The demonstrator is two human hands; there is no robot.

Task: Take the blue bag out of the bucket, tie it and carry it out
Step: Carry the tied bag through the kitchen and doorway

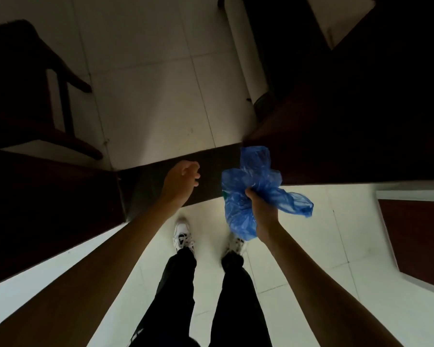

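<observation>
One hand only carries: my right hand [262,209] squeezes the crumpled blue bag [251,189] at 3 o'clock — my left hand [183,179] hangs loosely curled, empty. No bucket visible; next, walking out.

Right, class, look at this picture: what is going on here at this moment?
A person is standing on a pale tiled floor at a dark threshold strip, looking down at their own arms and white shoes. The right hand is closed around a crumpled blue bag, held up in the air in front of the body. The left hand is stretched forward, loosely curled and holding nothing. No bucket is in view, and whether the bag is knotted cannot be told. A dark wooden chair stands ahead to the left.
</observation>
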